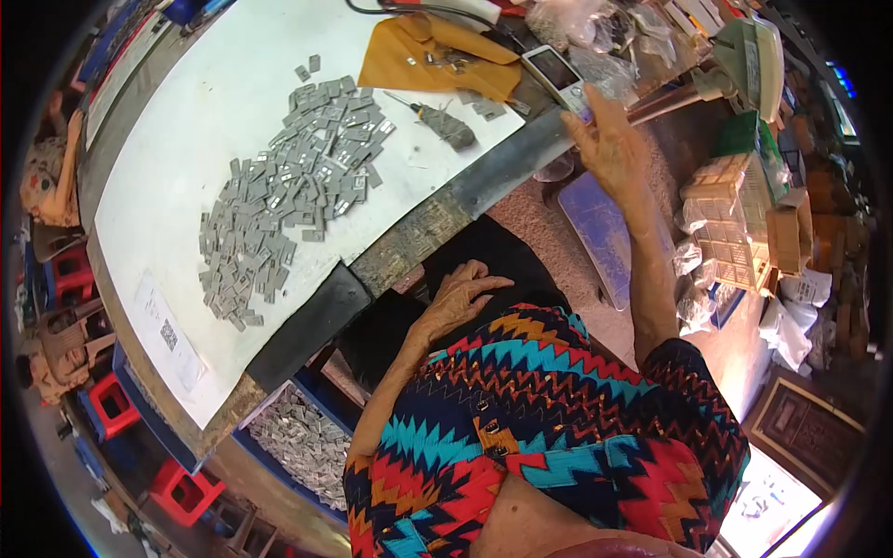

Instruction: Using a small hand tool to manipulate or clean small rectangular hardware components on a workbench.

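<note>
Handset point(558, 79), slim, rectangular, white-bodied with a dark screen, lies near the right end of a white-topped counter point(153, 228). Your right hand point(609, 139) is at its near end, fingers against it or very close; whether they grip it, cannot tell. Your left hand point(462, 302), well below and left of the handset, rests loosely bent on your lap, nothing visible in it.

Handling, by judgement: light, stiff, smooth-cased, a little slippery; screen likely the fragile part. Best hold: both long sides, thumb kept off the glass.

Around the handset: yellow-brown cloth point(409, 60) with small metal bits on it, just left; crumpled clear plastic bags point(595, 37), just beyond and right. Both crowd your fingers; the cloth could snag and spill its bits. Farther left, lower: a thin-shafted tool with grey wrapped handle point(448, 127), then a heap of flat grey rectangular pieces point(298, 177), well clear of your grasp.
</note>
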Tool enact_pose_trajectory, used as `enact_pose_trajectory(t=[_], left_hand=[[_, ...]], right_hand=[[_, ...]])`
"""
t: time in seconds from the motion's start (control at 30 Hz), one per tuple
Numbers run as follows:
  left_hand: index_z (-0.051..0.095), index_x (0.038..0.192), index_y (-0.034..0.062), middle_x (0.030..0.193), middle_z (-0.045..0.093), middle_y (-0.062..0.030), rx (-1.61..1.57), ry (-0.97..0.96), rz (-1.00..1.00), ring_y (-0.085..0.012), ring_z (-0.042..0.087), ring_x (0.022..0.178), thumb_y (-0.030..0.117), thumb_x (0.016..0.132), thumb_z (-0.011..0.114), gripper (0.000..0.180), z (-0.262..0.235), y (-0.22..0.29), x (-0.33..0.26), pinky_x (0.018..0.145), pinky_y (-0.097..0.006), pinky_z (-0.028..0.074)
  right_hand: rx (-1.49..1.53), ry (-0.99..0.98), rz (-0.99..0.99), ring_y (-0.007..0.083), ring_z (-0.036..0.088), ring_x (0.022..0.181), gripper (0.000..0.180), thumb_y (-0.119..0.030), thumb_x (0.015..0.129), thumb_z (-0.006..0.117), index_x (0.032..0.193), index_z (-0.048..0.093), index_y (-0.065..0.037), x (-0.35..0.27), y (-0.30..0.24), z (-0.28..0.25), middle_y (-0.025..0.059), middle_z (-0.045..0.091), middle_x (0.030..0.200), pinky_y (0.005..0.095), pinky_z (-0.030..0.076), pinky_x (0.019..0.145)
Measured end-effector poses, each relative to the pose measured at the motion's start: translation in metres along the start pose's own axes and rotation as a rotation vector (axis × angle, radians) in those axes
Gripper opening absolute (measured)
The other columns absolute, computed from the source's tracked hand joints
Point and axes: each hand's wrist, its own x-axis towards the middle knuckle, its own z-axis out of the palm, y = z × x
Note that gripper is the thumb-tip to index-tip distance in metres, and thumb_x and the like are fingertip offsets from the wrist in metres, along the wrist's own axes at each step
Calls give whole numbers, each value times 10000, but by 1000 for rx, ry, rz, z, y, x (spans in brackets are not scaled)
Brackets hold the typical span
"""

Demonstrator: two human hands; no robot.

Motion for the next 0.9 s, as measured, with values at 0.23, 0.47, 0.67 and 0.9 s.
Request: enact_pose_trajectory(t=[0.23, 0.47, 0.67, 0.9], left_hand=[[526, 1143, 89, 1093, 500, -129, -128, 151, 150, -297, 490, 1003, 80, 789, 563, 356, -28, 24, -38, 845, -380, 402], [568, 1031, 19, 858, 581, -129, -302, 632, 93, -280, 570, 779, 22, 787, 554, 245, -67, 83, -92, 703, -320, 459], [572, 899, 11, 780, 538, -115, 173, 1192, -106, -267, 528, 722, -33, 726, 574, 179, -106, 67, -86, 652, -334, 430], [575, 905, 45, 867, 498, -94, 634, 1268, -89, -267, 483, 826, -28, 655, 621, 265, -128, 46, -51, 724, -367, 398]], right_hand=[[280, 127, -628, 303, 521, 872, 331, -207, 743, 612, 1031, 545, -57, 9, -91, 44, 119, 530, 882, 385, 428, 728], [140, 133, -732, 285, 502, 845, 379, -116, 729, 595, 1083, 487, -31, 8, -104, 68, 118, 488, 872, 372, 420, 709], [544, 165, -633, 243, 529, 715, 336, -86, 761, 546, 1083, 513, 0, -5, -104, 63, 108, 528, 824, 343, 428, 638], [1297, -674, -101, 65, 429, 600, 372, -207, 832, 572, 1119, 523, 24, -41, -101, 27, -11, 487, 694, 214, 368, 526]])
